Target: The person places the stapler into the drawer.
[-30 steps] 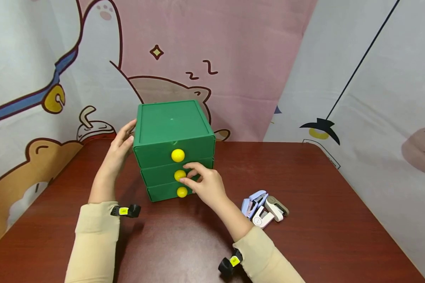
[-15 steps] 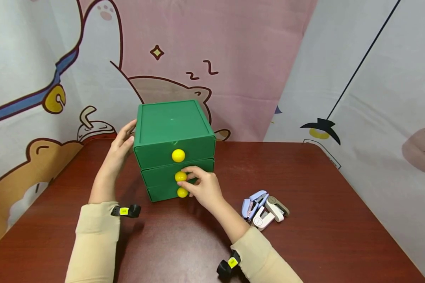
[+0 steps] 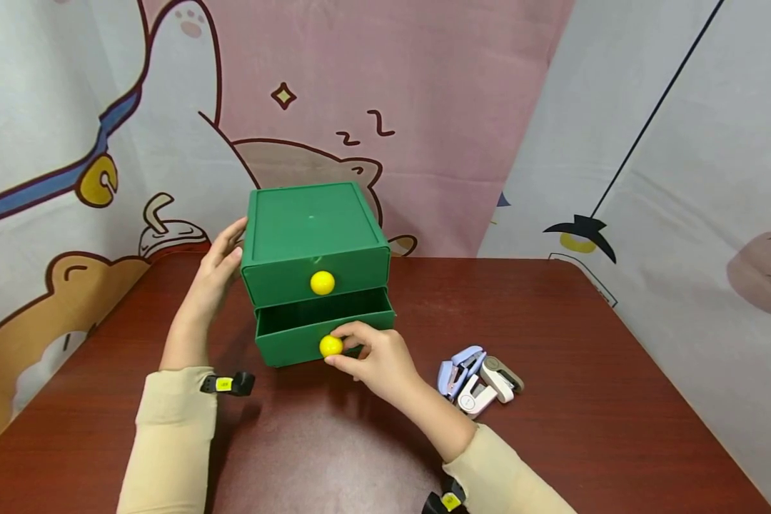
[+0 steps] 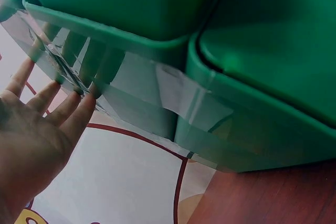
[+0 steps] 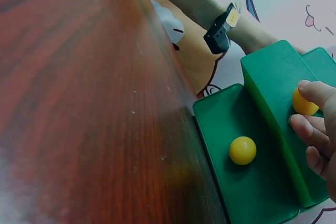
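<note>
A green drawer cabinet [image 3: 311,221] with round yellow knobs stands on the table. Its middle drawer [image 3: 295,343] is partly pulled out, and the part of its inside that shows is bare. Thumb and fingers of my right hand [image 3: 379,360] pinch that drawer's yellow knob [image 3: 330,346]. In the right wrist view the bottom drawer's knob [image 5: 242,150] shows below the pulled-out drawer. My left hand [image 3: 215,260] rests against the cabinet's left side. Seen from the left wrist, the left hand's fingers [image 4: 71,116] lie straight along the side wall. The top drawer [image 3: 276,282] is closed.
To the right of the cabinet lies a cluster of small staplers, light blue ones [image 3: 462,368] and white and grey-beige ones [image 3: 497,378]. A printed cartoon cloth [image 3: 450,143] hangs behind the dark red wooden table [image 3: 585,400].
My right hand has closed on the middle drawer's knob and drawn the drawer out toward me, exposing its inside. The left hand and the cabinet body have stayed in place.
</note>
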`<state>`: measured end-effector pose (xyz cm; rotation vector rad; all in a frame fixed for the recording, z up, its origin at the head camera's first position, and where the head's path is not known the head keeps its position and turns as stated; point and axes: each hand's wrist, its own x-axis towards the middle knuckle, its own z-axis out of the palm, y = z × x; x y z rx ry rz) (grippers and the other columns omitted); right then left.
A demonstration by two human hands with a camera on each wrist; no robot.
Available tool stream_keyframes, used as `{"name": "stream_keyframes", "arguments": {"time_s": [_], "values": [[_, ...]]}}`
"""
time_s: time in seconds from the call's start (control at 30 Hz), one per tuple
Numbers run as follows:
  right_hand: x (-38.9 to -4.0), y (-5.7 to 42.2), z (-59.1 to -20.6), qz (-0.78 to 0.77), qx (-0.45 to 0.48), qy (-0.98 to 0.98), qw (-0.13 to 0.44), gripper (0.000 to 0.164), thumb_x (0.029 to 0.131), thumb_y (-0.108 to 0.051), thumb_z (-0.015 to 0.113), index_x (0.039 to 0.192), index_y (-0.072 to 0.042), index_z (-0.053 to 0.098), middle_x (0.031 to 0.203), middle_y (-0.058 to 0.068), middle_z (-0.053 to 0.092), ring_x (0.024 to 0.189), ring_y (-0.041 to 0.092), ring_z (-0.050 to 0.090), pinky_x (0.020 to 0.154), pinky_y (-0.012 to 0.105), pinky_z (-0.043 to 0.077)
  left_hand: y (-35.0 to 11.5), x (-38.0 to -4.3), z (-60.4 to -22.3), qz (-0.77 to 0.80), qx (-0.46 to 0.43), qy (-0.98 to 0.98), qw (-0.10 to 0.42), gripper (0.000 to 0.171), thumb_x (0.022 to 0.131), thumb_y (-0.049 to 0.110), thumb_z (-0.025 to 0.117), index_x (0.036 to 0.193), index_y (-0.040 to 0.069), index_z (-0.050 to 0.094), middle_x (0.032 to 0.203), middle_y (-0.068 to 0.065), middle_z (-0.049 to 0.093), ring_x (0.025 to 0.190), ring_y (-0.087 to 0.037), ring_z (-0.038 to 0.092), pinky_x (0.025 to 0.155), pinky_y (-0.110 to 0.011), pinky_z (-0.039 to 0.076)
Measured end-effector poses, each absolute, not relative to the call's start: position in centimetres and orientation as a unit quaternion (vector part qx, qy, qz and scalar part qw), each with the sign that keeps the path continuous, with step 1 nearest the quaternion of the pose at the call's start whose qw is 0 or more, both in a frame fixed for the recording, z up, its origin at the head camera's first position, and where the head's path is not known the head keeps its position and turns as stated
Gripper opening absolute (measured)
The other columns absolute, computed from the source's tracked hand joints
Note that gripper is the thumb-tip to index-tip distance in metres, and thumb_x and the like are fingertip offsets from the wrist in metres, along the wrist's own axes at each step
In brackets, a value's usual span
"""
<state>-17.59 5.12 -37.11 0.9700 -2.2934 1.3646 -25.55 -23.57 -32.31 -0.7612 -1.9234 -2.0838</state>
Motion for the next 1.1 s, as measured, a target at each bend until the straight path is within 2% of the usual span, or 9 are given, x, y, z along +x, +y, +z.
{"name": "stream_keyframes", "arguments": {"time_s": [0.13, 0.33, 0.53, 0.87, 1.1], "values": [[-16.8, 5.4, -36.8, 0.461, 0.357, -0.797, 0.157, 0.027, 0.078, -0.02, 0.081, 0.101, -0.013, 0.068, 0.081, -0.001, 0.071, 0.048, 0.0, 0.053, 0.046, 0.016, 0.044, -23.6, -25.5, -32.3, -0.706, -0.26, -0.65, 0.104, 0.052, 0.102, 0.018, 0.042, 0.151, 0.008, 0.026, 0.152, -0.012, 0.025, 0.133, -0.023, 0.032, 0.093, -0.025, 0.04], [-15.8, 5.8, -36.6, 0.449, 0.376, -0.794, 0.166, 0.028, 0.076, -0.02, 0.083, 0.099, -0.013, 0.068, 0.081, -0.002, 0.071, 0.053, 0.001, 0.055, 0.049, 0.014, 0.044, -23.6, -25.5, -32.3, -0.705, -0.261, -0.65, 0.105, 0.053, 0.102, 0.019, 0.042, 0.151, 0.008, 0.026, 0.152, -0.013, 0.025, 0.133, -0.023, 0.032, 0.093, -0.024, 0.04], [-15.1, 6.2, -36.8, 0.436, 0.392, -0.79, 0.179, 0.03, 0.073, -0.019, 0.085, 0.097, -0.015, 0.068, 0.081, -0.005, 0.071, 0.062, -0.002, 0.058, 0.054, 0.016, 0.047, -23.7, -25.5, -32.3, -0.706, -0.26, -0.65, 0.106, 0.053, 0.102, 0.019, 0.042, 0.151, 0.008, 0.027, 0.152, -0.012, 0.026, 0.133, -0.023, 0.032, 0.094, -0.024, 0.04], [-14.4, 6.5, -37.1, 0.429, 0.42, -0.777, 0.189, 0.031, 0.072, -0.016, 0.085, 0.097, -0.013, 0.067, 0.082, -0.004, 0.071, 0.069, 0.001, 0.063, 0.055, 0.019, 0.049, -23.6, -25.4, -32.2, -0.703, -0.258, -0.655, 0.105, 0.052, 0.102, 0.018, 0.042, 0.151, 0.008, 0.027, 0.151, -0.012, 0.026, 0.134, -0.022, 0.032, 0.094, -0.023, 0.039], [-14.4, 7.0, -36.7, 0.422, 0.418, -0.785, 0.174, 0.031, 0.074, -0.02, 0.084, 0.1, -0.016, 0.068, 0.083, -0.006, 0.071, 0.065, -0.004, 0.059, 0.056, 0.015, 0.047, -23.6, -25.5, -32.2, -0.701, -0.257, -0.657, 0.105, 0.052, 0.102, 0.018, 0.041, 0.151, 0.008, 0.026, 0.152, -0.012, 0.026, 0.135, -0.023, 0.03, 0.094, -0.023, 0.039]]}}
